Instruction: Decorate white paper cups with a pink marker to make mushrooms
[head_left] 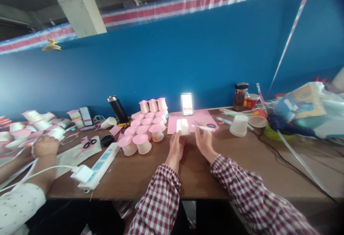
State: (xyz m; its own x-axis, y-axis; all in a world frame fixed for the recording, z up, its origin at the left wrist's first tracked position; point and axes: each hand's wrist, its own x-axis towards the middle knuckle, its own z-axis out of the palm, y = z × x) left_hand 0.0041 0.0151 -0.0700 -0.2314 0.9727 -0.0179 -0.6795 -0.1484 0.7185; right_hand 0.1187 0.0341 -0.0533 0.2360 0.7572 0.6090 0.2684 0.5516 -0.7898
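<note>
My left hand [176, 146] grips a white paper cup [183, 126] lying on its side on a pink paper sheet [200, 118]. My right hand [203, 140] holds a white marker pen [203, 128] just right of the cup, its tip pointing left toward it. Both sleeves are red-and-white check. Left of my hands stand several white cups with pink round lids [142, 131], some stacked at the back. An upside-down white cup [239, 125] sits to the right of the pink sheet.
A co-worker's hand [45, 145] rests at the left among pink-and-white cups. Scissors [89, 143], a white power strip [100, 165], a black flask [118, 110], a jar [240, 96], red cups [258, 117], plastic bags [306, 108] and cables lie on the brown table [242, 170].
</note>
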